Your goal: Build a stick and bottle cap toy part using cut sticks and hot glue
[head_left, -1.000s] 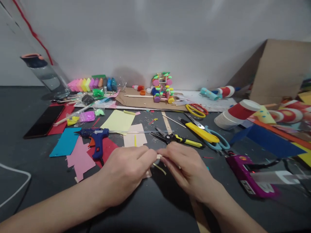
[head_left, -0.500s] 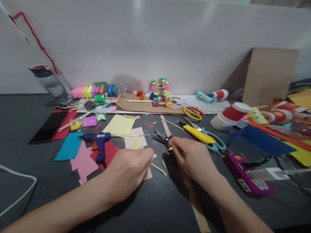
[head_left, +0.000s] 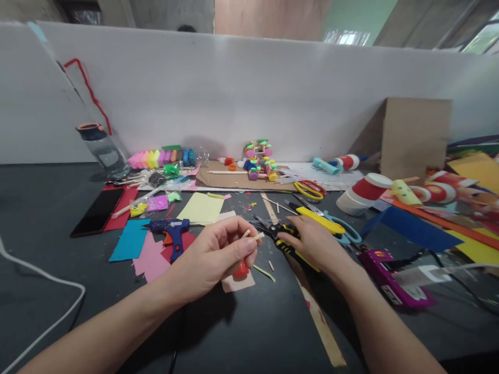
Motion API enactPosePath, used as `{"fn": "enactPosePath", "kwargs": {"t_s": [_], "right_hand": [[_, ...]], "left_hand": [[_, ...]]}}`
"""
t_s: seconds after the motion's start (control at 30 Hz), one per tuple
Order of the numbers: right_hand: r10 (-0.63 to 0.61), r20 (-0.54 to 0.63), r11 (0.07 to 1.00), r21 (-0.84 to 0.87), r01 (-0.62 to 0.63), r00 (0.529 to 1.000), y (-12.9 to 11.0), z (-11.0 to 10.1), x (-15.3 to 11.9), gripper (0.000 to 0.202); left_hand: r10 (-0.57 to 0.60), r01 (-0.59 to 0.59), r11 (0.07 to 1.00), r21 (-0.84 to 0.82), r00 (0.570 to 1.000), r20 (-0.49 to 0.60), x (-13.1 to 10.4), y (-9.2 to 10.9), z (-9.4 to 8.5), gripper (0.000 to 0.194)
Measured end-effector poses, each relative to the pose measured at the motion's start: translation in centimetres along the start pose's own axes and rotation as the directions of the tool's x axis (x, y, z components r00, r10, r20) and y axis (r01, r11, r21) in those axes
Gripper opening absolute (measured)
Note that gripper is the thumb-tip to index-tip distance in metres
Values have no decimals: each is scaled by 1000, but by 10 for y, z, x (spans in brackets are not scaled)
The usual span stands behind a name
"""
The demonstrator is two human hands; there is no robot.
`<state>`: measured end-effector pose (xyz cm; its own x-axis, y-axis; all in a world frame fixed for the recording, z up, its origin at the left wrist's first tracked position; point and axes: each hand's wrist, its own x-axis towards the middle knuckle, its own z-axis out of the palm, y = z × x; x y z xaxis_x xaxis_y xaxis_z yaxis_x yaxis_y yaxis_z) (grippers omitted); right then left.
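My left hand [head_left: 224, 252] is closed, with two short pale wooden stick pieces [head_left: 255, 237] poking out between thumb and fingers. A small red object [head_left: 241, 269] shows just beneath those fingers; whether they hold it too I cannot tell. Black-and-yellow pliers [head_left: 298, 253] lie on the dark table, jaws pointing away to the left, handles apart. Over their handles is my right hand [head_left: 314, 241], its thumb and fingers spread. A flat wooden strip [head_left: 322, 330] runs under the pliers. A short cut stick piece [head_left: 271, 266] lies between my hands.
A blue glue gun [head_left: 177, 236] lies on coloured paper at left. To the right are a yellow utility knife [head_left: 322, 219], blue-handled scissors [head_left: 346, 228], a purple power strip [head_left: 393, 283] and stacked paper cups [head_left: 364, 194]. A colourful beaded model [head_left: 259, 158] stands behind on cardboard.
My right hand has loosened from the pliers and spread its fingers, and the pliers' handles now show. My left hand has turned, bringing the stick pieces and red object into sight. The view tilted up.
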<state>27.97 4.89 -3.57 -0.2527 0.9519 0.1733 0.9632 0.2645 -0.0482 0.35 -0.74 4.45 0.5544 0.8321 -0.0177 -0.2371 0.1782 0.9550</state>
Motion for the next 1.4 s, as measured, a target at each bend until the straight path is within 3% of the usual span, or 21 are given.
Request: {"fn": "enactPosePath", "kwargs": {"t_s": [0.13,0.23,0.5,0.63,0.77,1.0,1.2,1.4], "right_hand": [[-63,109,995,-65,70,992,4,-5,-11,35],[-123,111,989,-72,132,986,0,-9,-12,34],[-202,-124,971,106,215,972,-13,-12,-6,37],[-230,-215,924,257,282,949,-41,-28,-8,43],[-326,-275,806,420,418,905,-72,-34,-15,44],[-381,-201,748,507,429,902,-84,-23,-22,34],[-404,-183,740,510,437,896,-80,-18,-28,45],[-422,-183,732,509,453,888,-82,-19,-31,41]], "left_hand": [[4,-5,999,-46,1000,-26,-7,4,-1,18],[-10,6,998,-59,998,-63,-13,3,-6,21],[107,-118,992,-44,973,-204,-21,-15,-25,28],[120,-134,990,-46,966,-228,-18,-25,-31,29],[105,-130,989,-67,951,-291,-21,-31,-35,25],[69,-116,986,-122,938,-339,-24,-37,-27,10],[77,-111,991,-75,933,-352,-22,-36,-26,15],[94,-142,982,-121,937,-336,-22,-39,-27,11]]}}
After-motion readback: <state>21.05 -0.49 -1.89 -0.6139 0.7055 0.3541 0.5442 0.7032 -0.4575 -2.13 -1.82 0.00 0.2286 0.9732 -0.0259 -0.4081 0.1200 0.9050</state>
